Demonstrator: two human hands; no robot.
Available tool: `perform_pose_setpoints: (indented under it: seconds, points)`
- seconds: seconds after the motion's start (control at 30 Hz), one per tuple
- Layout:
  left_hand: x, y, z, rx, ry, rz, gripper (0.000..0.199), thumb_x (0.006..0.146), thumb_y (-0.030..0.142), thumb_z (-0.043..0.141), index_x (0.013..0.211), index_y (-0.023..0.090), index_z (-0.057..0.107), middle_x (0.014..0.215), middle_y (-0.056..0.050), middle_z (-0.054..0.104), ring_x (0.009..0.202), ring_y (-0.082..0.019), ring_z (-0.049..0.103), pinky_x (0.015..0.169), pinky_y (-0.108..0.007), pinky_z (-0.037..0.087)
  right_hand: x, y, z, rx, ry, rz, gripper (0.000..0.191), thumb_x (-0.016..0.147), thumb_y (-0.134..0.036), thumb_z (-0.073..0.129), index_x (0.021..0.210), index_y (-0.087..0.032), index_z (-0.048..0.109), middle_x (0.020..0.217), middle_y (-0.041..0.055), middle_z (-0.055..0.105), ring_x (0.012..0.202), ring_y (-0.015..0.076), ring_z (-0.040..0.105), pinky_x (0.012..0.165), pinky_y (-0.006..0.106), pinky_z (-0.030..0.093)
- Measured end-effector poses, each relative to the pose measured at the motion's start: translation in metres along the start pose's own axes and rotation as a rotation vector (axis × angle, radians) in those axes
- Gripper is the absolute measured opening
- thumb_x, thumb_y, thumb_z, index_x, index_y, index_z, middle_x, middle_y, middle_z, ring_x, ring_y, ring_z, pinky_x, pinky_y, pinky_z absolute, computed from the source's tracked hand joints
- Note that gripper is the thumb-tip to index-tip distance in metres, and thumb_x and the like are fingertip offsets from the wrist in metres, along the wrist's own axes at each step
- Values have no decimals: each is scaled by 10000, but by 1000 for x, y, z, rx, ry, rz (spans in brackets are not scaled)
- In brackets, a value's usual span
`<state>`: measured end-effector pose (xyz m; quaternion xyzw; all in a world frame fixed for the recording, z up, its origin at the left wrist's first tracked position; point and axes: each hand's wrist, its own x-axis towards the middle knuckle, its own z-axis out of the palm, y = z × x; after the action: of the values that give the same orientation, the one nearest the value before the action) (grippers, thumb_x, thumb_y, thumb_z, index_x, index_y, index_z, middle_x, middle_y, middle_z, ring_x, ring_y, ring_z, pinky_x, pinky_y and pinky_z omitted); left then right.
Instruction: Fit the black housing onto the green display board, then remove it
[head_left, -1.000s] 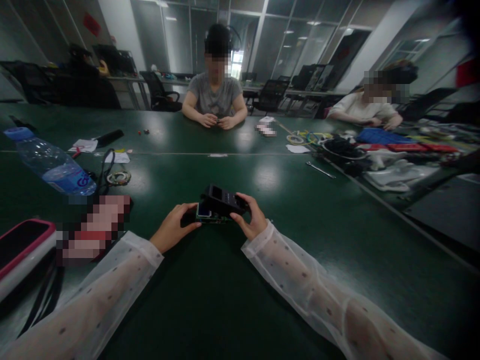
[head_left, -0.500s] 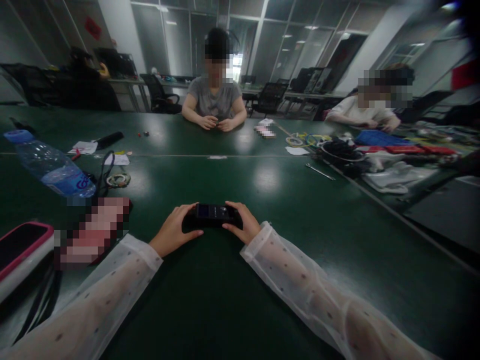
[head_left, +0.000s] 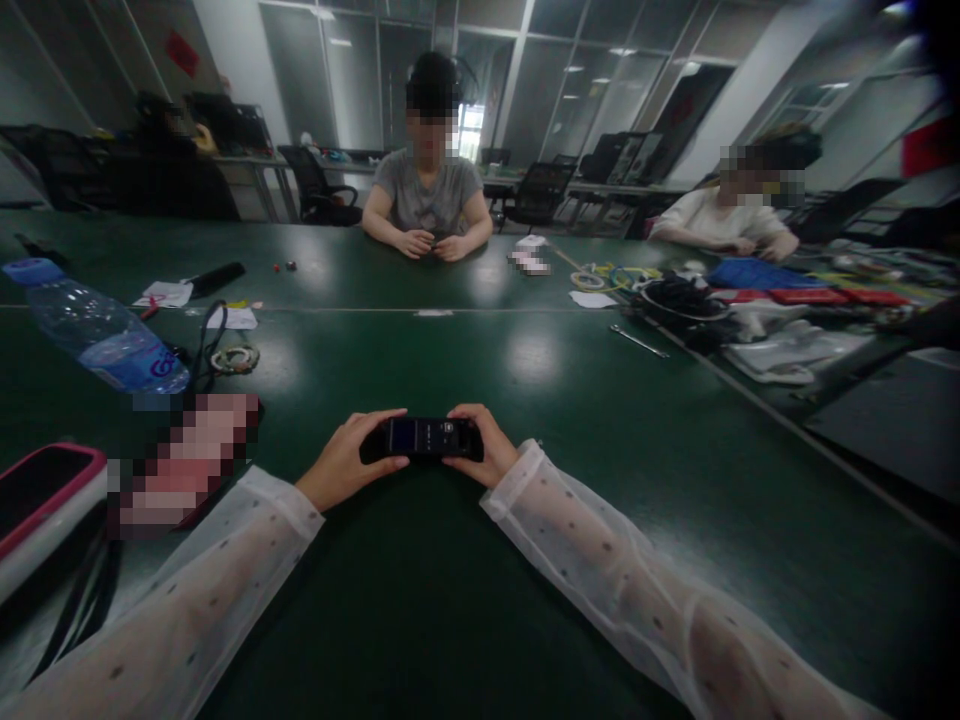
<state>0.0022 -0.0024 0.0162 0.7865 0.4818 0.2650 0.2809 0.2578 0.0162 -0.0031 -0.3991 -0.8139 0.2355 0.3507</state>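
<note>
A small black device (head_left: 426, 437) with a dark screen and small light markings lies sideways between my two hands, over the green table. My left hand (head_left: 352, 460) grips its left end, thumb along the lower edge and fingers on the upper edge. Its right end is held by my right hand (head_left: 484, 450) in the same way. The screen side faces up toward me. Both forearms are in sheer white dotted sleeves.
Left on the green table (head_left: 360, 360) are a plastic bottle (head_left: 112, 335), a red phone-like object (head_left: 191, 460), a pink-edged device (head_left: 49, 495) and cables. A wrench (head_left: 639, 341) and piled cables (head_left: 682, 305) lie right. Two people sit opposite; another is back left.
The black device has tilted so that its screen side faces me more, and its upper edge sits slightly lower. Both hands still hold it.
</note>
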Motion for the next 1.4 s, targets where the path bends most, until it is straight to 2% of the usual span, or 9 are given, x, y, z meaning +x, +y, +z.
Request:
perform_pose_setpoints:
  seconds: [0.2, 0.37, 0.5, 0.8, 0.97, 1.23, 1.4]
  points:
    - [-1, 0, 0, 8, 0, -11, 526, 825, 482, 553, 1312, 332, 421, 1194, -71, 524, 1057, -272, 509, 880, -480, 447, 0, 2, 0, 17, -26, 22, 559, 643, -184, 727, 1101, -264, 417, 1078, 45, 527, 1011, 234, 527, 855, 435, 452]
    - [-1, 3, -1, -12, -7, -40, 526, 812, 487, 572, 1297, 338, 435, 1191, -61, 523, 1060, -264, 510, 888, -470, 450, -1, -1, -3, 55, -44, 74, 582, 661, -369, 742, 1159, -282, 454, 1132, 60, 532, 1051, 245, 516, 887, 468, 446]
    - [-2, 6, -2, -39, 4, -17, 510, 805, 472, 589, 1277, 330, 458, 1189, -56, 528, 1071, -256, 506, 907, -459, 445, -1, -5, -6, 69, -68, 117, 514, 703, -458, 693, 1158, -305, 510, 1115, 54, 564, 1098, 255, 493, 903, 495, 438]
    - [-2, 5, -2, -46, -7, -26, 515, 781, 466, 620, 1257, 329, 477, 1177, -64, 528, 1065, -266, 501, 884, -473, 452, 1, 2, -7, 161, -99, 203, 540, 636, -410, 759, 1116, -279, 548, 1059, 46, 567, 999, 227, 550, 872, 484, 464]
    - [-3, 6, -3, -44, -13, -34, 531, 757, 472, 645, 1243, 328, 489, 1180, -64, 526, 1065, -269, 503, 886, -481, 448, 2, 7, -5, 198, -99, 194, 554, 628, -416, 760, 1113, -272, 533, 1065, 45, 565, 952, 220, 576, 848, 486, 471]
    - [-2, 6, -3, -81, -15, -61, 536, 756, 467, 650, 1249, 335, 487, 1200, -62, 515, 1072, -262, 512, 883, -464, 459, 0, 4, -5, 186, -92, 206, 538, 643, -403, 752, 1110, -265, 522, 1050, 46, 556, 956, 218, 571, 854, 480, 477]
    - [-1, 4, -1, -67, 18, -57, 557, 774, 454, 633, 1281, 309, 455, 1188, -75, 523, 1065, -262, 524, 894, -468, 453, -1, 0, -4, 107, -17, 205, 500, 667, -412, 733, 1106, -278, 535, 1064, 60, 524, 1042, 237, 525, 909, 495, 459]
